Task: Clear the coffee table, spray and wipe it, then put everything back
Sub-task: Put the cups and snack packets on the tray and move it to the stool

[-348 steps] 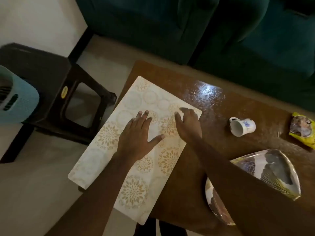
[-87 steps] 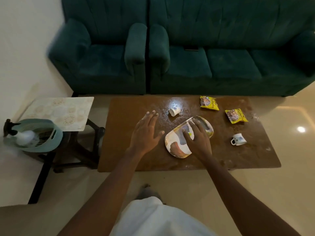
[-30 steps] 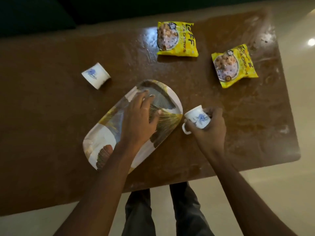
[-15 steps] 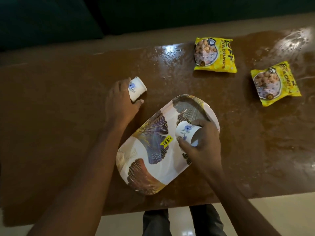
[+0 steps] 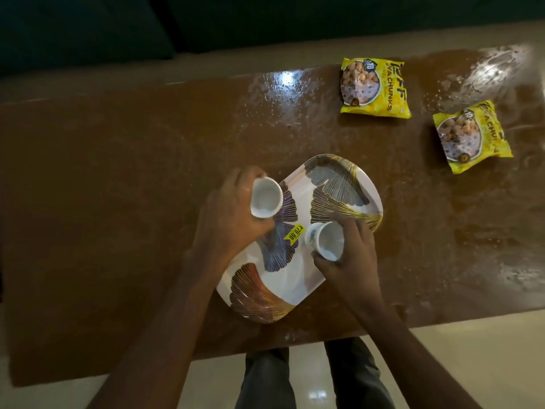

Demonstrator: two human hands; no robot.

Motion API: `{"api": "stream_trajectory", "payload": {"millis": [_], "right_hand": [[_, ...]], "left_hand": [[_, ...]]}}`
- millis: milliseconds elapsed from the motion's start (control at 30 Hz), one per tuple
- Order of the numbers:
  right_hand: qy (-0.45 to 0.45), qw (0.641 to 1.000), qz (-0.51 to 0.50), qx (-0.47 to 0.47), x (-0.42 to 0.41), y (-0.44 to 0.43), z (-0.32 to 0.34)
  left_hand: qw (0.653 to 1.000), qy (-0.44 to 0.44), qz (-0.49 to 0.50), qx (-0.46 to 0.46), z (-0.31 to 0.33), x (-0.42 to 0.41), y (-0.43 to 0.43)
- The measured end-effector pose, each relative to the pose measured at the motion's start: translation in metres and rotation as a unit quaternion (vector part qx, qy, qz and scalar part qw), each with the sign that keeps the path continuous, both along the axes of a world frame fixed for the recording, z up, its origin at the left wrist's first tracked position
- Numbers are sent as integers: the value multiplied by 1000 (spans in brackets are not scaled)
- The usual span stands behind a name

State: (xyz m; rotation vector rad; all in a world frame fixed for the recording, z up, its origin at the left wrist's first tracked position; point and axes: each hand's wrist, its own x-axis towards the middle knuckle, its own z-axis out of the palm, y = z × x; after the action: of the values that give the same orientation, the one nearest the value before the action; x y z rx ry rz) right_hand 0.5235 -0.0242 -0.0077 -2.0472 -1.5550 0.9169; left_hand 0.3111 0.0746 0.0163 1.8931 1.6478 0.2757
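A leaf-patterned oval tray (image 5: 339, 184) lies slantwise on the brown coffee table (image 5: 118, 187), with a yellow price sticker at its middle. My left hand (image 5: 227, 219) grips a small white cup (image 5: 265, 197) at the tray's left edge, its mouth facing up toward me. My right hand (image 5: 351, 258) grips a second white cup (image 5: 326, 240) with a blue motif over the tray's middle. Two yellow snack packets lie at the far right, one (image 5: 373, 87) near the back edge and one (image 5: 470, 135) further right.
The tabletop shines with wet streaks and droplets, mostly at the back and right. A dark green sofa (image 5: 88, 22) runs along the far side. My legs (image 5: 312, 376) stand on the pale tiled floor at the table's near edge.
My left hand has carried the first cup from the bare table to the tray's left edge. My right hand has turned its cup mouth-up over the tray.
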Motion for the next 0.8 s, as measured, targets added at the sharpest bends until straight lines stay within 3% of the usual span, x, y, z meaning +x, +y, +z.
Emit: {"api": "stream_trajectory", "payload": {"millis": [200, 500, 800], "right_hand": [[-14, 999, 40, 1, -5, -18, -8], [29, 999, -2, 29, -7, -30, -14], [25, 999, 9, 28, -11, -28, -21]], "left_hand": [[996, -2, -83, -22, -13, 17, -32], [994, -84, -74, -16, -26, 22, -38], [993, -84, -83, -10, -33, 16, -39]]}}
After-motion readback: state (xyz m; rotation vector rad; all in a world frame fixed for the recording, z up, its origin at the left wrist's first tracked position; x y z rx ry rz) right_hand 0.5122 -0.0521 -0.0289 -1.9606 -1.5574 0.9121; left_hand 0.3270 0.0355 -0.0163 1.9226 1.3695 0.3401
